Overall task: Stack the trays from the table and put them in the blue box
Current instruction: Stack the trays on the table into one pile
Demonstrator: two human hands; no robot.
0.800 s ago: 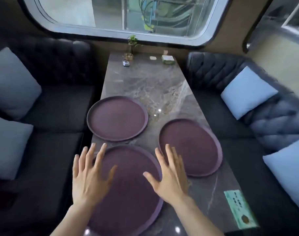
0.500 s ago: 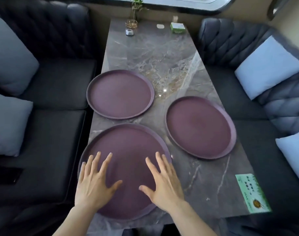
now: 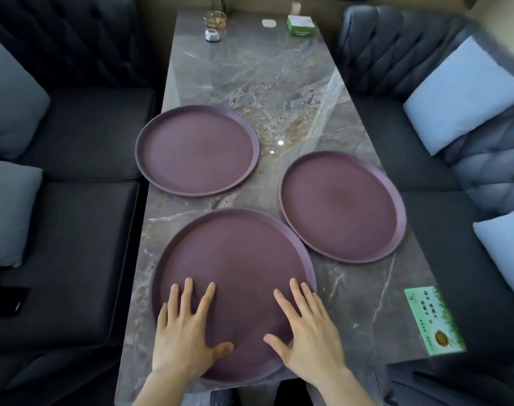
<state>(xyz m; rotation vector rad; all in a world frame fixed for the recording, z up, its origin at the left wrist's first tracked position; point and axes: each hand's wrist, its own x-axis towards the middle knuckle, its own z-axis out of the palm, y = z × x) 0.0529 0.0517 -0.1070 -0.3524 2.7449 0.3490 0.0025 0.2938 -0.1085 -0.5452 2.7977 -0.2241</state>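
Left hand [image 3: 183, 341] and right hand [image 3: 310, 338] were both flat, fingers spread, gripping nothing. Palms lay over the near tray [image 3: 235, 276], at its near edge, fingertips pointing toward its centre. Trays: round, matte purple, low raised rim. Count: three. Far-left tray [image 3: 197, 150] and right tray [image 3: 342, 206] sat beyond the fingers, untouched. All three sat separate on the marble table [image 3: 279, 83].

A green card [image 3: 434, 320] lies at the lower right of the frame, on the worktop's [image 3: 250, 68] corner — it carries dark Chinese characters in columns, too blurred to read. A green box [image 3: 300, 24] at the top centre bears pale lettering — also illegible. No other text is readable.
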